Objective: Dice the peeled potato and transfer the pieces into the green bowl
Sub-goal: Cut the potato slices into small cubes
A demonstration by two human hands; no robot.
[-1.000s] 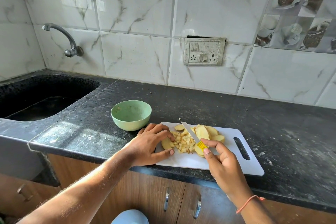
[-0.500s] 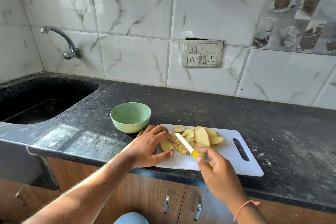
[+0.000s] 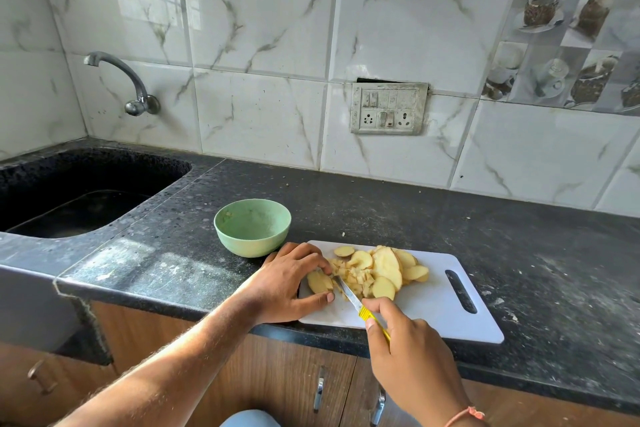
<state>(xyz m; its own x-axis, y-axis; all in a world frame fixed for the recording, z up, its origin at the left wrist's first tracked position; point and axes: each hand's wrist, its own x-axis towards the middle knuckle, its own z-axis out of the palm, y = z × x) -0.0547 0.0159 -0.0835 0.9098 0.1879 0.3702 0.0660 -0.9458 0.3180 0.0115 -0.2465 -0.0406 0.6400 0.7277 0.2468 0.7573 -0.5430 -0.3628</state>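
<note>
Low in the centre of the frame we pin a small stack of potato slices point(image 3: 318, 281) against the white cutting board point(image 3: 429, 308) with our left hand point(image 3: 289, 282), fingers curled over the top and thumb braced at the near side, which we judge keeps the slices from sliding while the blade comes through. Our right hand point(image 3: 412, 354) is clenched round the yellow handle of the knife point(image 3: 349, 295), its blade angled up and left so the edge meets the stack just beside our left fingertips. To the right of the blade lies a small heap of diced pieces point(image 3: 353, 279), and beyond it a fan of uncut slices point(image 3: 391, 267), roughly eight though the overlap hides an exact count. The green bowl point(image 3: 252, 226) sits on the dark counter point(image 3: 381, 204) just above and left of the board, close by, likely so the transfer is short; it appears to hold no potato yet. We count one bowl, one board, one knife, two hands. Dicing looks partly done.
</note>
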